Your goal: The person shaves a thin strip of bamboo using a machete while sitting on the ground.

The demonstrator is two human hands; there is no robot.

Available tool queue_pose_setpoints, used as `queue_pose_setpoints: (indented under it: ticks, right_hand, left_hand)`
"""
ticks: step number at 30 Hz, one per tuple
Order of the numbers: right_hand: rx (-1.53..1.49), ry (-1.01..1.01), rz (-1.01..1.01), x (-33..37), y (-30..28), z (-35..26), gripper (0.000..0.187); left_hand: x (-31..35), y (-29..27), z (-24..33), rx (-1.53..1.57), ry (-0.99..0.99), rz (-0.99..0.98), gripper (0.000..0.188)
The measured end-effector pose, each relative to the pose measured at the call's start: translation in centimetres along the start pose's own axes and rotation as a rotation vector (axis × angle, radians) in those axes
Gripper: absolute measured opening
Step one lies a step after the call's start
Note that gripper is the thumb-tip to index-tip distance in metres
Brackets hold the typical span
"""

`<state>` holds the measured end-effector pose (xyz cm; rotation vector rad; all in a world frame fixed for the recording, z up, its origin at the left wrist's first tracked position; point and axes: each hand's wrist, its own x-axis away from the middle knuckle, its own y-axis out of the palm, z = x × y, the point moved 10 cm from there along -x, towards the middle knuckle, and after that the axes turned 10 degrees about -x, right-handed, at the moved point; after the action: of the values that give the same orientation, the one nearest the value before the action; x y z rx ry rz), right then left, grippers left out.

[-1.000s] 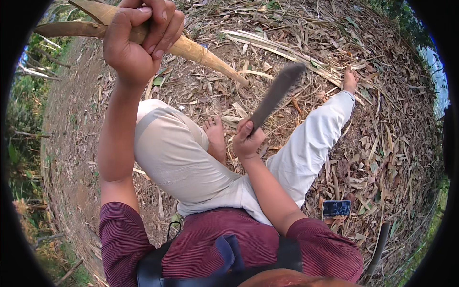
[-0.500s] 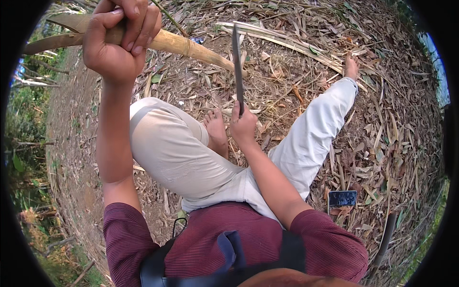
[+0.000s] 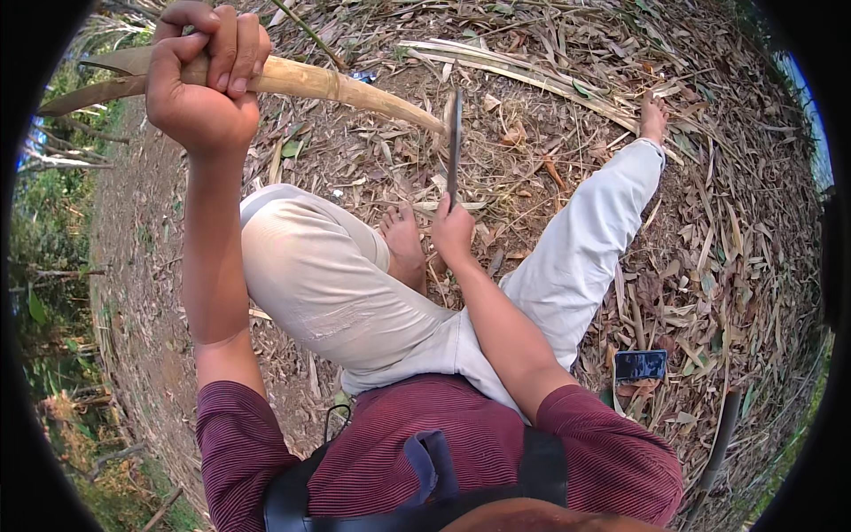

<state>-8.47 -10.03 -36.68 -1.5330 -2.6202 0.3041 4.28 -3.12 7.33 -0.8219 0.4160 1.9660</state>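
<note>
My left hand (image 3: 204, 84) is raised at the upper left, its fingers wrapped round a pale brown bamboo stalk (image 3: 341, 89). The stalk is split into two prongs beyond the hand on the left, and its other end slants down to the right toward the ground. In the middle, my right hand (image 3: 453, 229) grips the lower end of a long dark blade, a machete (image 3: 456, 146). The blade points away from me, its upper part beside the stalk's lower end; whether they touch I cannot tell.
Dry leaves and shavings cover the ground. Long pale strips (image 3: 532, 80) lie at the far side, near my outstretched right foot (image 3: 653, 115). A dark phone (image 3: 640, 365) rests on the leaves at the right, with a dark pole (image 3: 720, 443) further right. Greenery borders the left.
The machete has tilted more upright and swung lower and nearer, beside the stalk's end. My left hand and the stalk have shifted slightly left.
</note>
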Motion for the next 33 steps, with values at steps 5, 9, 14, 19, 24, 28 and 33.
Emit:
queue_pose_setpoints:
  ticks: [5,9,14,19,24,28,33]
  right_hand:
    - [-0.419,-0.097,0.130,-0.6,-4.6,-6.9,0.045]
    - [-0.290,-0.449,0.165,1.6,-4.7,-9.0,0.035]
    - [-0.050,0.539,0.112,-0.4,0.5,12.5,0.055]
    - [-0.390,0.092,-0.028,-1.3,-0.5,-3.4,0.052]
    - [-0.319,-0.079,-0.152,-0.5,-0.4,-6.5,0.045]
    - [-0.400,0.039,-0.105,0.6,-0.6,-5.3,0.044]
    - [-0.351,0.025,-0.096,0.8,-1.3,-6.2,0.042]
  left_hand:
    - [-0.5,-1.2,-0.2,-0.007,-0.021,-0.069,0.013]
    - [0.2,1.1,0.2,-0.038,-0.043,-0.096,0.013]
    - [-0.8,-0.3,-0.2,-0.047,-0.007,0.031,0.016]
    - [0.1,-1.2,-0.4,-0.057,-0.016,-0.103,0.036]
    - [0.3,-0.3,-0.7,0.008,-0.120,-0.119,0.086]
    - [0.3,0.1,-1.0,0.165,-0.090,-0.283,0.130]
    - [0.9,3.0,-0.2,0.178,-0.083,-0.509,0.112]
